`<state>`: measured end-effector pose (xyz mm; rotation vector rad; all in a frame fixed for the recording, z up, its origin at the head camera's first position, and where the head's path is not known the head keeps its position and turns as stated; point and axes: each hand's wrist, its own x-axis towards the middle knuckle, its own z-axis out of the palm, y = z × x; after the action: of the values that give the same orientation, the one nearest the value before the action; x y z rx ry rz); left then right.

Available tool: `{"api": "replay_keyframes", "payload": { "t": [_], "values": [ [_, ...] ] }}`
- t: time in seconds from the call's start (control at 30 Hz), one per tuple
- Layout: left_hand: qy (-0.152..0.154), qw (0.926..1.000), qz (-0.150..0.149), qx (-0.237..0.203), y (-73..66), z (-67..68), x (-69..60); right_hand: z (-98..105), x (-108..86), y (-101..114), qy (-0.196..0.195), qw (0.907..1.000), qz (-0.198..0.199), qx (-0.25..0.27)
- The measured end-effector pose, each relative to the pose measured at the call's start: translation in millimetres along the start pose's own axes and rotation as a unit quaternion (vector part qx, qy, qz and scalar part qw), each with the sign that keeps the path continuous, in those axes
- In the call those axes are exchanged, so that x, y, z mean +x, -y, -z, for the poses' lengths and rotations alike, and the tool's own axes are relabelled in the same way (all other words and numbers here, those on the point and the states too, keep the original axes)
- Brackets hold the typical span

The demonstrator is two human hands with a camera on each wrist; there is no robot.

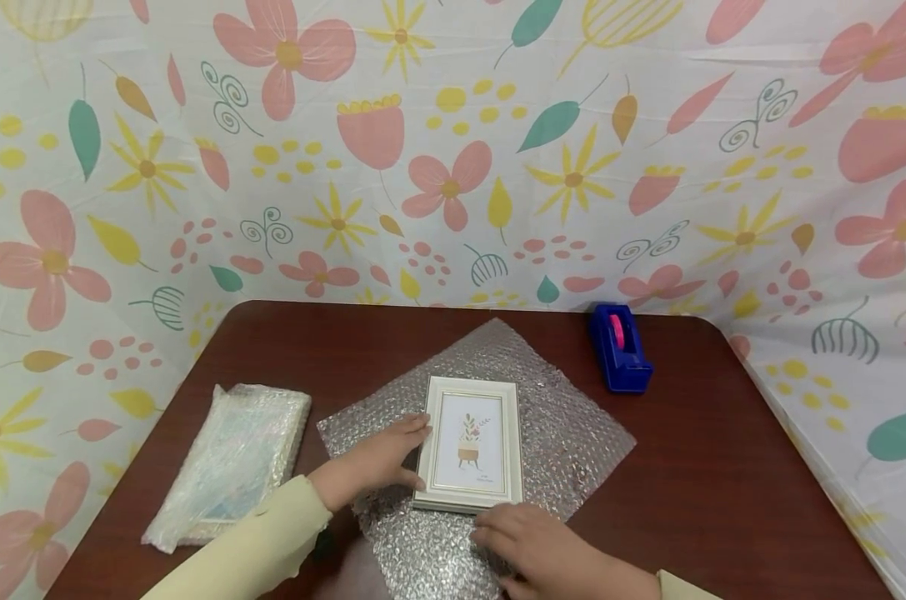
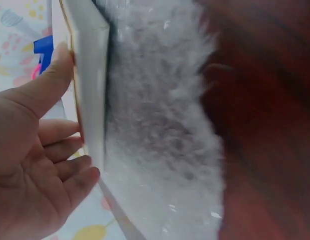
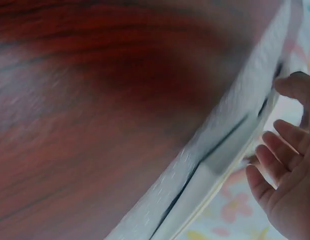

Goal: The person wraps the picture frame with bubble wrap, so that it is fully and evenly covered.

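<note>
A white picture frame with a potted-plant print lies face up on a sheet of bubble wrap, set diagonally on the table. My left hand rests against the frame's left side, fingertips along its edge. In the left wrist view, the thumb and fingers meet the frame's rim without wrapping round it. By the frame's bottom right corner is my right hand, low over the bubble wrap, its fingers slightly bent. The right wrist view shows these fingers spread apart beside the frame; whether they touch it I cannot tell.
A bubble-wrapped flat package lies at the table's left. At the back right stands a blue tape dispenser with a pink core. The dark red-brown table is bordered by a flower-patterned cloth.
</note>
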<state>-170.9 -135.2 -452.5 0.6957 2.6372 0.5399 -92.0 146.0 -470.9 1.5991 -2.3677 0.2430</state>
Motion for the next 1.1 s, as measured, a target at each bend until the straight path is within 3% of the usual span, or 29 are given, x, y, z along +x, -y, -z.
{"api": "replay_keyframes", "payload": {
  "t": [0.07,0.17,0.37,0.5,0.83,1.1],
  "values": [
    [0.004,0.9995,0.011,0.028,-4.4,1.8,2.0,-4,2.1,5,0.024,0.9986,0.042,-0.024],
    [0.005,0.9978,0.023,0.061,-9.8,3.4,3.7,-9,4.1,11,0.061,0.9940,0.071,-0.057],
    [-0.004,0.9955,0.027,0.091,-14.0,5.0,3.9,-14,7.5,20,0.099,0.9885,0.085,-0.077],
    [-0.012,0.9958,0.024,0.088,-13.9,5.6,4.6,-12,11.3,22,0.111,0.9855,0.094,-0.088],
    [-0.015,0.9988,0.017,0.044,-9.0,2.4,5.3,-14,9.5,24,0.096,0.9874,0.087,-0.092],
    [-0.003,0.9984,0.038,0.042,-11.0,3.2,6.6,-18,5.5,24,0.085,0.9940,0.053,-0.043]
  ]
}}
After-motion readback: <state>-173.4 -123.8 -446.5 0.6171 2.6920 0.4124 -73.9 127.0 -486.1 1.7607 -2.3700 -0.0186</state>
